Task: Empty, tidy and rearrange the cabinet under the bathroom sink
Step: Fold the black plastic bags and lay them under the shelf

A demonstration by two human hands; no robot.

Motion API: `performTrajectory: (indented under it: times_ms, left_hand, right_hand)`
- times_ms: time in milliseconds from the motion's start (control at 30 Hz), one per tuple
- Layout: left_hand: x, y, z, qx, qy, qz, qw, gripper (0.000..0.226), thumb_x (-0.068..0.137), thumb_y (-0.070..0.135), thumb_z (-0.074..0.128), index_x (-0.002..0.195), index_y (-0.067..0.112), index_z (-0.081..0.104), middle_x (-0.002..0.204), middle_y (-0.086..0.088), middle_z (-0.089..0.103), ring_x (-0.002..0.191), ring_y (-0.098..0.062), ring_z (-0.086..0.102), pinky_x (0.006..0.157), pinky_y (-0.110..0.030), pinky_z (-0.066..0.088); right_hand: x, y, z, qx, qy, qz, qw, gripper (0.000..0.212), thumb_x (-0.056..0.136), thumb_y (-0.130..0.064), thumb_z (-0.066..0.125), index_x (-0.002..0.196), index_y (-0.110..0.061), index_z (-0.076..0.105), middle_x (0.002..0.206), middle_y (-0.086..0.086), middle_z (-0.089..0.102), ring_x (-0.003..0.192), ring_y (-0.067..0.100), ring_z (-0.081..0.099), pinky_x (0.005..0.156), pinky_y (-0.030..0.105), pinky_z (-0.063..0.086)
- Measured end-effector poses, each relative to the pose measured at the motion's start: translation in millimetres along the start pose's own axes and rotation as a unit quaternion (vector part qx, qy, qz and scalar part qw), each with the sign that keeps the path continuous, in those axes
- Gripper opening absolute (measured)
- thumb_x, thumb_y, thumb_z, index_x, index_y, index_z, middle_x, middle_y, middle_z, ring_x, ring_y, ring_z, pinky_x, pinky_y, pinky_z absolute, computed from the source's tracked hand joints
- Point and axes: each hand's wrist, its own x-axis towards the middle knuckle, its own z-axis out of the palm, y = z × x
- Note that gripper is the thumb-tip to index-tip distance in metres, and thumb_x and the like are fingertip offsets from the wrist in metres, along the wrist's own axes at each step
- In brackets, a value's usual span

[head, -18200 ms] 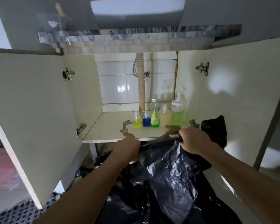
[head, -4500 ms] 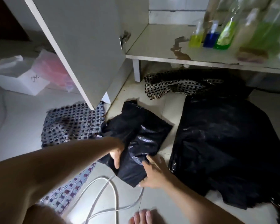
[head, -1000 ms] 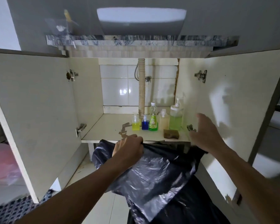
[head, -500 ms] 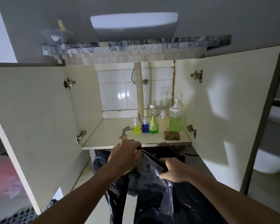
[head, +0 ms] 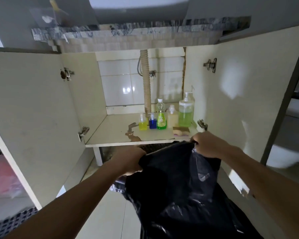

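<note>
We hold the black bag by its top edge, left hand and right hand each with a closed grip on the plastic. It hangs just in front of the cabinet shelf, below the bottles and sponge. The plastic is glossy and creased.

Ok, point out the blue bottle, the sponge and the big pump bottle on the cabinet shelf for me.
Blue bottle [head: 152, 123]: head view, on its blue-filled body.
Sponge [head: 181, 131]: head view, on its brown top face.
Pump bottle [head: 185, 116]: head view, on the green-filled lower body.
</note>
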Motion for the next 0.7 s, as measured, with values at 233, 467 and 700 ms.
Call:
performTrajectory:
  times_ms: [233,467,700]
  left_hand:
    - [71,-1,12,0.024,-0.007,-0.067,0.997,0.024,0.088,0.022,0.057,0.111,0.015,0.063,0.106,-0.008,0.063,0.095,-0.026,0.063,0.066,-0.031,0.047]
    - [111,7,-2,0.003,0.100,-0.131,0.986,0.023,0.089,0.020,0.054,0.110,0.016,0.064,0.107,-0.009,0.064,0.101,-0.031,0.061,0.080,-0.038,0.050]
    - [75,21,-50,-0.170,0.288,-0.162,0.928,0.018,0.088,0.015,0.051,0.097,0.020,0.066,0.078,0.001,0.060,0.069,-0.024,0.059,0.062,-0.030,0.048]
  right_hand:
    - [37,38,-10,-0.022,0.010,0.063,0.998,0.027,0.082,0.000,0.043,0.059,-0.013,0.037,0.071,0.009,0.049,0.061,0.021,0.048,0.059,0.028,0.038]
    - [56,50,-1,0.086,0.207,0.128,0.966,0.026,0.085,-0.001,0.044,0.101,-0.005,0.064,0.099,0.018,0.065,0.088,0.036,0.060,0.073,0.037,0.052]
    - [37,53,-32,0.150,0.366,-0.014,0.918,0.046,0.079,0.010,0.044,0.115,-0.008,0.065,0.113,0.012,0.068,0.107,0.032,0.062,0.095,0.035,0.049]
